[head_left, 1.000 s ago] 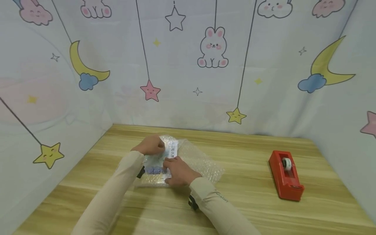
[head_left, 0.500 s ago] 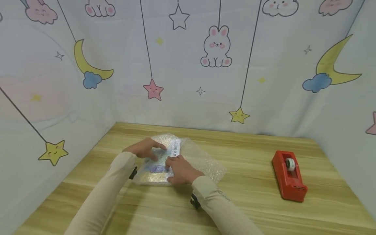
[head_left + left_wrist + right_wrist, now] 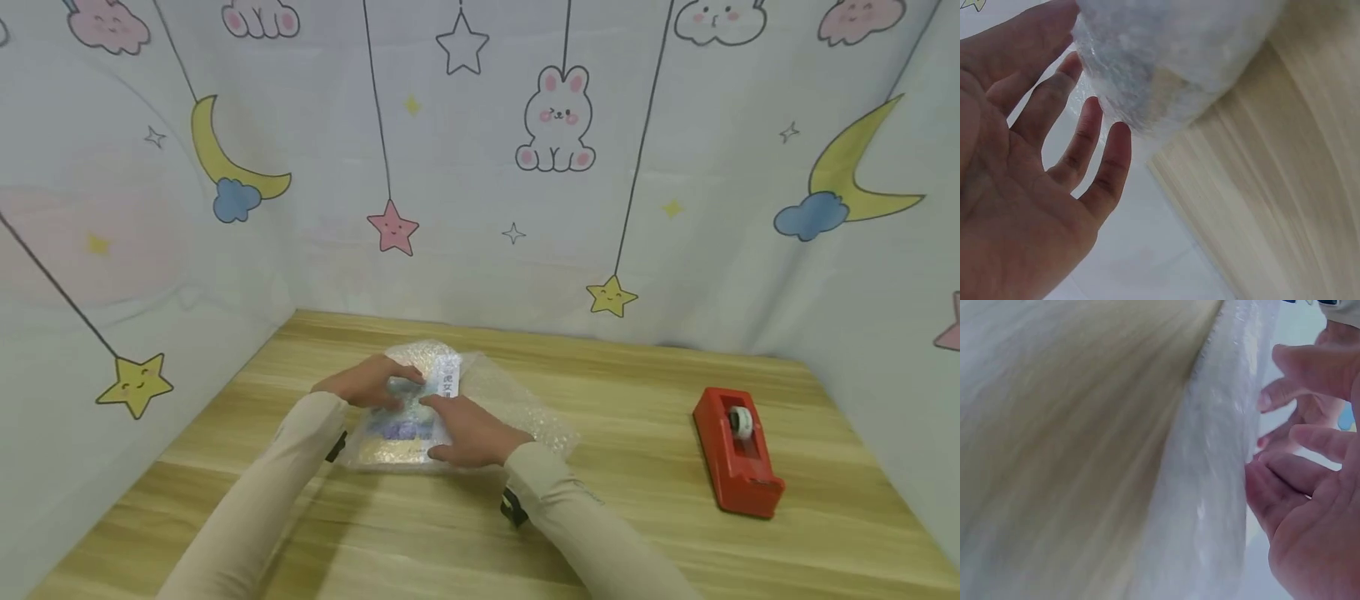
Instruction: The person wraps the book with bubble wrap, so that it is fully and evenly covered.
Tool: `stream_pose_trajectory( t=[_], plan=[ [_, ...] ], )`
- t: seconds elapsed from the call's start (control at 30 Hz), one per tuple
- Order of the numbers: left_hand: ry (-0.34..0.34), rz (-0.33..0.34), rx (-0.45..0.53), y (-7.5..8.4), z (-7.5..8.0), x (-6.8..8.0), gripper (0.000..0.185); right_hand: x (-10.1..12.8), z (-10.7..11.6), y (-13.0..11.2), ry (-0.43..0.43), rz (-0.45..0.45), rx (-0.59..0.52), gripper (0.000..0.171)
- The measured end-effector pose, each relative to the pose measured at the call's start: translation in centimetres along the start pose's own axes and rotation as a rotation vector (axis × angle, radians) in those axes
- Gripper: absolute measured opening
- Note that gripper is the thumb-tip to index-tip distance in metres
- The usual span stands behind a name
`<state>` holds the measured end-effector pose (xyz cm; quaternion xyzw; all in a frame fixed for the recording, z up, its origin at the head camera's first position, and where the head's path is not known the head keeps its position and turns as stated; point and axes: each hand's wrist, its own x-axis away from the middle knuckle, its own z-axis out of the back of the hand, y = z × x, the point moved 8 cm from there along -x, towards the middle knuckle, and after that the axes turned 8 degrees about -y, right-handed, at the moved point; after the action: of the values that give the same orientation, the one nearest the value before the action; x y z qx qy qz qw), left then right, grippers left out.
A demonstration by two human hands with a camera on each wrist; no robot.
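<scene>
A flat, book-like item (image 3: 401, 431) with a colourful printed cover and a white strip of characters lies inside bubble wrap (image 3: 517, 406) on the table. From the left, my left hand (image 3: 369, 382) reaches over its cover, fingers loosely spread. In the left wrist view, those fingertips meet the bubble wrap (image 3: 1147, 62). My right hand (image 3: 477, 431) rests across the right part of the wrapped item, its fingers extended. The right wrist view shows the right hand (image 3: 1316, 519) with fingertips right at the bubble wrap (image 3: 1204, 469); the left hand's fingers appear behind.
A red tape dispenser (image 3: 738, 454) with a small roll of tape (image 3: 741, 422) stands at the right of the wooden table (image 3: 622, 533). White curtains (image 3: 465, 275) printed with stars, moons and rabbits enclose the back and sides.
My left hand has opened from a curled pose over the wrap and shifted slightly left. My right hand has straightened its fingers a little, its wrist moving slightly right.
</scene>
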<state>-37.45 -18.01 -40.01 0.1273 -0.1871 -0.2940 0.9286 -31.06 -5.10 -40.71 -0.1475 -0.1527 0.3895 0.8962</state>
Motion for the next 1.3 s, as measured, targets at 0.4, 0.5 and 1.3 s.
stream_pose_trajectory(
  t=[0.4, 0.5, 1.3],
  plan=[
    [-0.028, 0.015, -0.009, 0.3, 0.3, 0.2, 0.05, 4.7, 3.8, 3.0, 0.012, -0.002, -0.106, 0.069],
    [-0.028, 0.012, -0.01, 0.4, 0.3, 0.2, 0.05, 6.4, 5.1, 4.5, 0.025, 0.001, -0.072, 0.064],
    [-0.012, 0.027, 0.024, 0.0, 0.0, 0.3, 0.049, 13.4, 3.8, 11.9, 0.083, 0.045, -0.162, 0.053]
  ],
)
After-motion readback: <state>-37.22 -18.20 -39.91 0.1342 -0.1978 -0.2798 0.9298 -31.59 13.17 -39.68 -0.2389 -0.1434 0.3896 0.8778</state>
